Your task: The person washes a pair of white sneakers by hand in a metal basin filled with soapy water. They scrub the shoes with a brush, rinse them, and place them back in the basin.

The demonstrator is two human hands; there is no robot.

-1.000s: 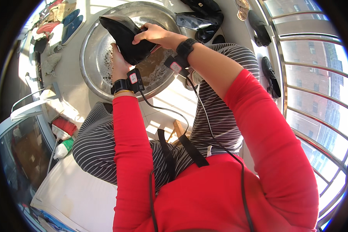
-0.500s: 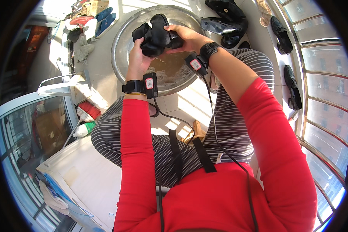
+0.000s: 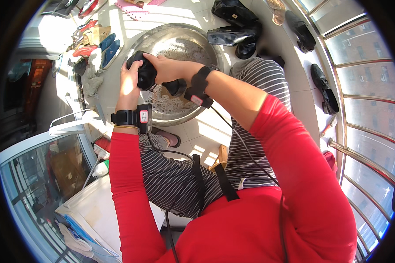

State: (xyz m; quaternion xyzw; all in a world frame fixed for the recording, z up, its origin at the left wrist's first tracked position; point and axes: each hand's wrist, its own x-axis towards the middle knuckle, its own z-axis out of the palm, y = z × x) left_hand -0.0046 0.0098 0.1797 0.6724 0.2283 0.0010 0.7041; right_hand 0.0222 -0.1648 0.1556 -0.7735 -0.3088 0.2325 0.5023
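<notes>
Both my hands grip a glossy black shoe (image 3: 145, 75) above the left side of a wide metal basin (image 3: 206, 111). My left hand (image 3: 129, 79) is closed on the shoe's left side, with the thumb over its top. From the right, my right hand (image 3: 169, 70) wraps round it, fingers partly hidden. A dark block that looks like its heel (image 3: 176, 87) shows below my right hand. Murky, foamy water (image 3: 180, 103) lies in the basin.
Black boots (image 3: 239, 33) lie beyond the basin's right rim. Single black shoes (image 3: 324, 90) line the railing (image 3: 360, 155) at right. Blue shoes (image 3: 111, 52) and other footwear lie at far left. A white cabinet (image 3: 103, 204) stands at my left.
My hands and the black shoe have shifted left within the view, and the shoe is turned differently. My right hand now reaches further across it. The whole view has also shifted.
</notes>
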